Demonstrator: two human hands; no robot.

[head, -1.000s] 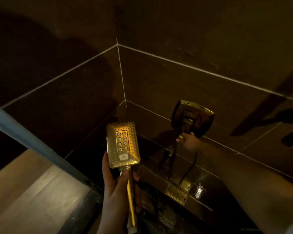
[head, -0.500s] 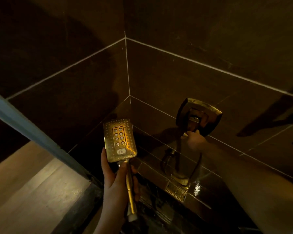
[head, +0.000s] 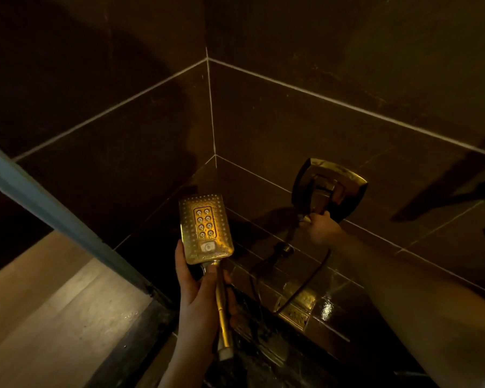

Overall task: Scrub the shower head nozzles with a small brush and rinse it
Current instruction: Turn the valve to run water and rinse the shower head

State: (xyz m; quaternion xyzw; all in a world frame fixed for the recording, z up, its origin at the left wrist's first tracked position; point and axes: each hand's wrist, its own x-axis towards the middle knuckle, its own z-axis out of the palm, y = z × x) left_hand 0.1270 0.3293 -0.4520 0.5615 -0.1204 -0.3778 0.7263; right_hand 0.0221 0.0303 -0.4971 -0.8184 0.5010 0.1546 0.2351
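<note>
A rectangular gold shower head (head: 206, 228) points its nozzle face up toward me, upright on its gold handle. My left hand (head: 200, 298) is wrapped around that handle low in the middle of the view. To the right, my right hand (head: 321, 226) grips the lever of the square gold valve plate (head: 331, 186) on the dark tiled wall. No water shows at the nozzles. No brush is in view.
Dark tiled walls (head: 263, 121) meet in a corner straight ahead. A dark hose (head: 305, 284) loops down to a gold wall outlet (head: 294, 309) below the valve. A pale frame edge (head: 53, 208) runs diagonally at left, with a lit wooden floor (head: 53, 303) beyond it.
The shower head has shifted slightly and stays upright in my left hand. My right hand has closed more firmly on the valve lever; the view drifted a little.
</note>
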